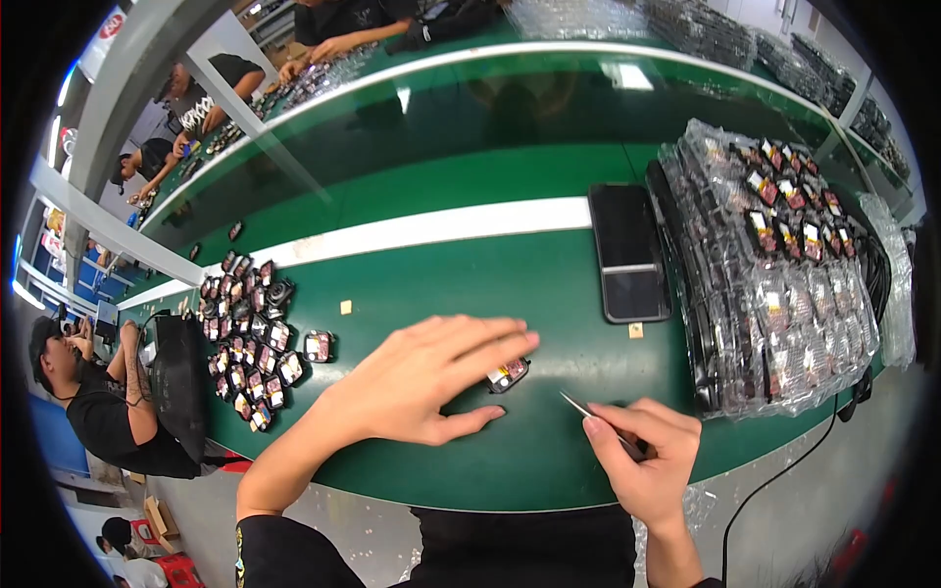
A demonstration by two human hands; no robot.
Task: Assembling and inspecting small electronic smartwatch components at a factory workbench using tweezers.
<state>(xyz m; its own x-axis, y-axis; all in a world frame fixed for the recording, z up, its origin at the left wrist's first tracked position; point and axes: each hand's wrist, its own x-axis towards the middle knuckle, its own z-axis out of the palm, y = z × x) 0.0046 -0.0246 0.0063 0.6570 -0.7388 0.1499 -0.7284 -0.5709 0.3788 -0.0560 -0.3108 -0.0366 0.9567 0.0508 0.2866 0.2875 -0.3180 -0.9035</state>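
Observation:
My left hand (421,377) reaches flat across the middle of the green table (441,279), its fingers stretched and thumb apart. Under its fingertips lies a small black module (509,378) with a coloured face, partly covered; whether the fingers touch it I cannot tell. My right hand (649,456) pinches a pair of metal tweezers (578,404), whose thin tips point left toward that module, apart from it. Left of my left hand, one similar module (318,346) lies alone beside a loose pile of several more (245,323).
A phone-like black device (629,245) lies at the right, next to stacked clear plastic trays (784,323) holding modules. Small yellowish squares (345,307) lie on the table. A clear panel rises behind. A black bag (181,382) and a seated person (108,412) are at left.

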